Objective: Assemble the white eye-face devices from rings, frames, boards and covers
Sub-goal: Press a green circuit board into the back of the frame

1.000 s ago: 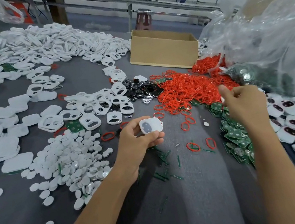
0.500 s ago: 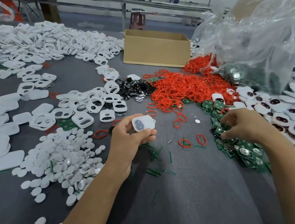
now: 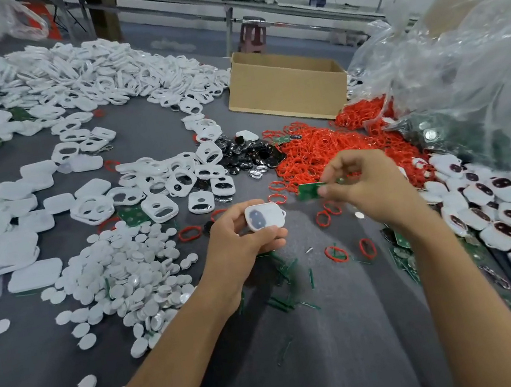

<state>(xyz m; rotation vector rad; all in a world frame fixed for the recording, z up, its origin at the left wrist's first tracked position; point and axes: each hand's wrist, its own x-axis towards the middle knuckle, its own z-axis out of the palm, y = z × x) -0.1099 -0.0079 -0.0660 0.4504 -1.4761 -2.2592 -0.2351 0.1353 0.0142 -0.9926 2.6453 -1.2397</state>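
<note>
Board-fitting looks the step in hand: the left hand [image 3: 239, 244] curls its fingers round a white frame [image 3: 265, 220] above the bench [image 3: 340, 332], and the right hand [image 3: 372, 186] pinches a green board [image 3: 310, 191] just beside it. Next, the board likely needs squaring up and seating in the frame.

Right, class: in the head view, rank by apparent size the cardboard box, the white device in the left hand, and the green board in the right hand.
1. cardboard box
2. white device
3. green board, partly hidden by the right hand, so second and third are unsure.
</note>
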